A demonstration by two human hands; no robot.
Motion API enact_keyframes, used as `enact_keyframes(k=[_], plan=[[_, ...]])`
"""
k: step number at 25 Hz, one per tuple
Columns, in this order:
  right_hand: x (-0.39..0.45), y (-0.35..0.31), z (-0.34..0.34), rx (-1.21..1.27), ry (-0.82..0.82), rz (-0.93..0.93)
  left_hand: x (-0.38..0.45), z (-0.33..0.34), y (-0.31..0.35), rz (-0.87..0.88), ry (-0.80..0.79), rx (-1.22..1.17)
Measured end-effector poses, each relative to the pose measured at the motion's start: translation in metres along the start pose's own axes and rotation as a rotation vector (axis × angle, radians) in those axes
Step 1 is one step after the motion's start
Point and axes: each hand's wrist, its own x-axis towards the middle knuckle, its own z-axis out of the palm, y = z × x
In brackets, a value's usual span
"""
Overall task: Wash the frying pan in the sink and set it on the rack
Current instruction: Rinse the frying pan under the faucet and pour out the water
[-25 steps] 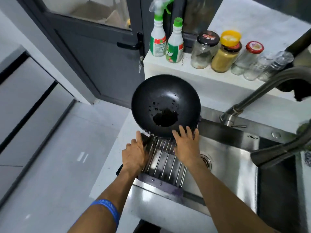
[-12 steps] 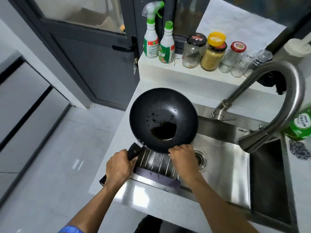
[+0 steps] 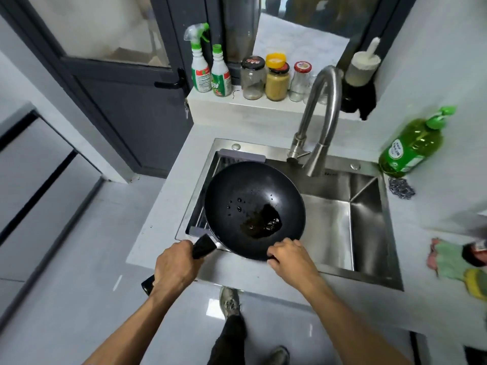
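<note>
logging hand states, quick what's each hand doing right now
Left hand: closed around the frying pan handle.
Right hand: holding the pan's near rim, fingers curled over the edge.

We count one frying pan (image 3: 254, 209), its handle gripped in the one left hand (image 3: 176, 267) and its near rim held by the fingers of the one right hand (image 3: 288, 255); one rack (image 3: 208, 191) beyond the left fingers, under the pan; one sink (image 3: 342, 233) and one faucet (image 3: 320, 122) past the right fingers; two spray bottles (image 3: 210, 72) and three lidded jars (image 3: 276, 79) far beyond both hands; one green soap bottle (image 3: 409, 146) and one steel scourer (image 3: 400, 188) well right of the right fingers; two shoes (image 3: 230, 301) below the wrists.
</note>
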Motion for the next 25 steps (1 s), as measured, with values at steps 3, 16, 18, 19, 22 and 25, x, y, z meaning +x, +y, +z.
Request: enact_keyframes(k=[3, 16, 18, 19, 22, 25], plan=[[-0.036, 0.036, -0.014, 0.004, 0.027, 0.065, -0.015, 0.013, 0.029, 0.021, -0.024, -0.041], [-0.014, 0.086, -0.098, 0.592, 0.535, 0.461, 0.037, 0.053, 0.132, 0.180, -0.178, 0.013], [0.020, 0.080, -0.126, 0.799, 0.596, 0.486, 0.057, 0.058, 0.141, 0.209, -0.223, 0.047], [0.038, 0.079, -0.139, 0.862, 0.600, 0.504, 0.068, 0.060, 0.146, 0.226, -0.244, 0.066], [0.077, 0.085, -0.154, 0.803, 0.589, 0.496, 0.091, 0.069, 0.159, 0.272, -0.271, 0.115], [0.091, 0.100, -0.145, 0.529, 0.621, 0.464, 0.111, 0.075, 0.166, 0.317, -0.294, 0.194]])
